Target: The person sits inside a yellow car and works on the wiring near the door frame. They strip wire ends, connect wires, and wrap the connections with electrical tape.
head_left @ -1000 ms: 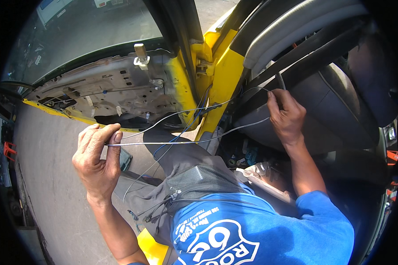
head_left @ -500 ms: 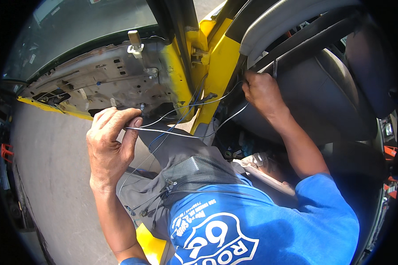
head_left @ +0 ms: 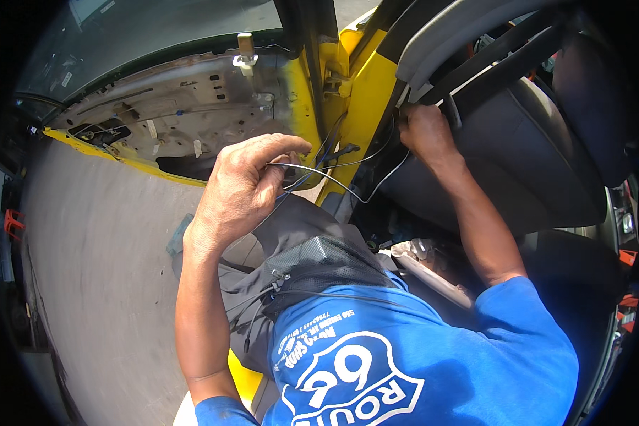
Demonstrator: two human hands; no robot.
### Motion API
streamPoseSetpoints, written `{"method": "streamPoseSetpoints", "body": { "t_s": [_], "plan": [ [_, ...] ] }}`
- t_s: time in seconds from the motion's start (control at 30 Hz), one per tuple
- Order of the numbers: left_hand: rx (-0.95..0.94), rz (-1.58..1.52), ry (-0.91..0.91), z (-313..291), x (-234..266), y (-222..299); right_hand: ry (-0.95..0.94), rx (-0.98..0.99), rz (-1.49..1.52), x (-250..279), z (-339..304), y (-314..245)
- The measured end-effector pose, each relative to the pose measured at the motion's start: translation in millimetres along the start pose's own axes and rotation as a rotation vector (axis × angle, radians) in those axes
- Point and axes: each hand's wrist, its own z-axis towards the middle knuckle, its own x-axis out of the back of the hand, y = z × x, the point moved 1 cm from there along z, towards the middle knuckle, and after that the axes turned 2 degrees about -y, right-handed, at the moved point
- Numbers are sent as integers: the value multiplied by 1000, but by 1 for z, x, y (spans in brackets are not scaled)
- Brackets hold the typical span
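Note:
A thin pale wire (head_left: 351, 190) sags in a loop between my two hands. My left hand (head_left: 238, 188), raised in front of the stripped door, pinches one end of it between thumb and bent fingers. Up at the grey trim beside the yellow door pillar (head_left: 366, 92), my right hand (head_left: 427, 133) is closed where the wire's other end rises; its fingertips are partly hidden. Dark and blue wires (head_left: 326, 153) hang from the pillar behind my left hand, with a black connector (head_left: 344, 150) among them.
The open yellow door (head_left: 184, 113) shows its bare inner metal, with holes and a clip. On the right is a dark seat (head_left: 476, 163) with a belt strap across the opening. Concrete floor (head_left: 106, 241) lies at left. A light trim piece (head_left: 433, 273) rests by my side.
My left hand has moved right and slightly up, toward the pillar, so the wire loop is shorter. My right hand stays at the pillar trim. The view has shifted a little.

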Motion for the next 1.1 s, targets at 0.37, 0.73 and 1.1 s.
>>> {"method": "streamPoseSetpoints", "body": {
  "t_s": [0.37, 0.73, 1.1],
  "plan": [
    [24, 48, 30, -5, 6, 1, -28, 155, -138, -15, 15, 12],
    [3, 74, -7, -9, -3, 8, -82, 126, -114, -12, 13, 5],
    [26, 6, 88, -15, 3, 24, -187, -243, 995, 7, -10, 6]
  ]
}}
